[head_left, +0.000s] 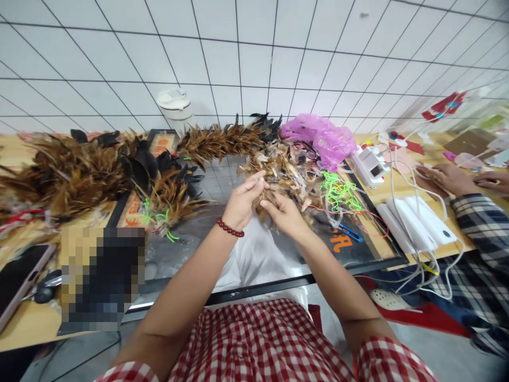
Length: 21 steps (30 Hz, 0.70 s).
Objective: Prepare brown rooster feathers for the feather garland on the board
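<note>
Pinching brown feathers (260, 209), both hands (244, 200) (287, 215) close together, pink plastic bag (324, 139) beyond.

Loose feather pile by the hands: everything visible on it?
The loose feather pile mixes brown, tan and whitish feathers, tangled and pointing many ways. It spreads over the dark-framed, glass-like panel, in front of the tiled wall. The pink plastic bag sits at its far right side, the tangled neon-green cord to its right. The left hand and right hand meet at its near edge; what exactly they pinch is unclear.
</note>
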### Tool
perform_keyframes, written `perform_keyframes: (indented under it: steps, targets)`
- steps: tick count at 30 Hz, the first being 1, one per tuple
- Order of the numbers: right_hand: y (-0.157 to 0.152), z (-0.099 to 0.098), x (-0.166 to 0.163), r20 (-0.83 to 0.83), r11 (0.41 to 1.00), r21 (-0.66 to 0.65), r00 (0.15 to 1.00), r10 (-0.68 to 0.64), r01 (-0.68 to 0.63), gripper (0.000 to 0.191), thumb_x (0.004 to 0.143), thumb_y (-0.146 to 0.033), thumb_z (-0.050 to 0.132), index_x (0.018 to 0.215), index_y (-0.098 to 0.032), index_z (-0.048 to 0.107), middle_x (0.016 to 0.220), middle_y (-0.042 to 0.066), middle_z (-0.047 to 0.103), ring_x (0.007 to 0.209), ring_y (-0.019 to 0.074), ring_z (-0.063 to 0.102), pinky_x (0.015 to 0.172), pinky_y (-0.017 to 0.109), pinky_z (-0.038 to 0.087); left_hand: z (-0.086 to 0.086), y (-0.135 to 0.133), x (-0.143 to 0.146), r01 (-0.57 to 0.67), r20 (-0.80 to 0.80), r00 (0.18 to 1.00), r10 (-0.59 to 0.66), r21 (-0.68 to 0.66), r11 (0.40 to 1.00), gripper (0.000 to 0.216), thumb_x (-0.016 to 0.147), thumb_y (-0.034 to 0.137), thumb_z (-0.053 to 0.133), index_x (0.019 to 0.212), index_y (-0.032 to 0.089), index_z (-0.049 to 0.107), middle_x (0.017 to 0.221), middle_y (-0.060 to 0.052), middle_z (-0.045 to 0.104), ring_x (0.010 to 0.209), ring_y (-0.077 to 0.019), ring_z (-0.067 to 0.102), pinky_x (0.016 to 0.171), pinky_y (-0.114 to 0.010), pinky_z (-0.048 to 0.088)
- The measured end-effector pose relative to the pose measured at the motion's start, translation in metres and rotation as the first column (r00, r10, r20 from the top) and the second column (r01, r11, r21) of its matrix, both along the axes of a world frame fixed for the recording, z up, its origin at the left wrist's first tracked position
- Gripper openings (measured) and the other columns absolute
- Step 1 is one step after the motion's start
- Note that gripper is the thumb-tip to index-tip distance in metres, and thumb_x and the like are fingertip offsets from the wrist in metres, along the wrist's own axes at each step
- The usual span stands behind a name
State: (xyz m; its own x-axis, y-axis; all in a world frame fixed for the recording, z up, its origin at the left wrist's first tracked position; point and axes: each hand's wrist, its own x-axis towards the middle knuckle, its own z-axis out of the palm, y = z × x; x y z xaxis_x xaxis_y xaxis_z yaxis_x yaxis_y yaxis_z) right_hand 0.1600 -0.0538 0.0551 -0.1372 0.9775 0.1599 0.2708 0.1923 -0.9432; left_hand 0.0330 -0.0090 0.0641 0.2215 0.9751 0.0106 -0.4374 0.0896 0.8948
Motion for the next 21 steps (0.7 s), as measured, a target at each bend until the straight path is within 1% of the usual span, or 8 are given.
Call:
perform_keyframes:
  steps: [2,5,8,11,14,16,19,21]
  targets:
    - [0.002,-0.003,0.009,0.023,0.999,-0.03,1.0,-0.011,0.011,0.033,0.089,-0.043,0.048,0.07,-0.018,0.056,0.064,-0.003,0.053,0.061,0.011,0.048,0.062,0.025,0.038,-0.004,0.011,-0.011,-0.18,0.039,0.983,0.181,-0.026,0.983,0.022,0.061,0.035,0.08,0.065,0.015,0.071,0.12,-0.009,0.064,0.117,-0.0215,0.055,0.101,-0.031,0.04]
    - [0.001,-0.003,0.036,0.066,0.992,-0.069,0.993,-0.101,0.106,0.028,0.086,-0.04,0.052,0.07,-0.018,0.06,0.06,-0.003,0.053,0.058,0.0111,0.047,0.06,0.025,0.036,-0.011,0.028,-0.031,-0.388,0.098,0.908,0.408,-0.171,0.906,0.023,0.06,0.035,0.081,0.065,0.016,0.07,0.103,-0.007,0.07,0.106,-0.0194,0.06,0.096,-0.032,0.044]
    - [0.002,0.0,0.046,0.07,0.974,-0.029,0.972,-0.224,0.227,0.025,0.083,-0.038,0.057,0.071,-0.017,0.063,0.062,-0.002,0.056,0.059,0.0116,0.049,0.061,0.026,0.037,-0.015,0.03,-0.037,-0.452,0.1,0.876,0.471,-0.168,0.876,0.024,0.058,0.036,0.082,0.067,0.016,0.07,0.095,-0.006,0.071,0.097,-0.0172,0.063,0.092,-0.03,0.046]
    - [0.006,0.003,0.029,0.018,0.985,0.043,0.985,-0.17,0.169,0.021,0.079,-0.038,0.064,0.083,-0.017,0.066,0.079,0.001,0.063,0.071,0.0134,0.056,0.068,0.027,0.043,-0.017,0.017,-0.028,-0.385,0.045,0.921,0.387,-0.037,0.922,0.024,0.062,0.038,0.08,0.069,0.016,0.072,0.096,-0.005,0.071,0.091,-0.0146,0.063,0.088,-0.027,0.047]
    - [0.014,0.008,0.003,-0.007,0.981,0.136,0.99,-0.14,0.14,0.031,0.078,-0.04,0.067,0.103,-0.021,0.065,0.1,0.005,0.063,0.085,0.0152,0.059,0.075,0.028,0.047,-0.017,0.002,-0.02,-0.256,-0.091,0.96,0.265,0.1,0.962,0.024,0.07,0.041,0.073,0.072,0.017,0.072,0.077,-0.002,0.07,0.074,-0.0123,0.061,0.077,-0.026,0.047]
    - [0.018,0.012,-0.008,-0.065,0.977,0.148,0.987,-0.144,0.152,0.034,0.08,-0.043,0.065,0.107,-0.023,0.064,0.103,0.005,0.061,0.083,0.0148,0.059,0.074,0.029,0.049,-0.016,-0.004,-0.02,-0.143,-0.221,0.959,0.177,0.16,0.977,0.025,0.074,0.041,0.069,0.068,0.017,0.07,0.066,0.0,0.066,0.065,-0.011,0.057,0.068,-0.024,0.045]
    - [0.024,0.017,-0.014,-0.187,0.995,0.076,0.981,-0.043,0.058,0.031,0.079,-0.049,0.064,0.099,-0.024,0.067,0.098,0.004,0.06,0.069,0.0124,0.059,0.065,0.028,0.052,-0.014,-0.007,-0.023,0.003,-0.354,0.933,0.06,0.173,0.985,0.03,0.076,0.041,0.067,0.06,0.016,0.065,0.06,0.0,0.061,0.059,-0.0101,0.052,0.062,-0.023,0.042]
    - [0.028,0.017,-0.012,-0.242,0.999,0.034,0.97,0.03,-0.023,0.03,0.075,-0.05,0.068,0.085,-0.022,0.067,0.09,0.002,0.061,0.062,0.0112,0.057,0.059,0.028,0.052,-0.013,-0.008,-0.024,0.034,-0.375,0.926,0.036,0.179,0.983,0.032,0.076,0.041,0.066,0.058,0.015,0.064,0.058,0.0,0.06,0.058,-0.0102,0.051,0.062,-0.023,0.041]
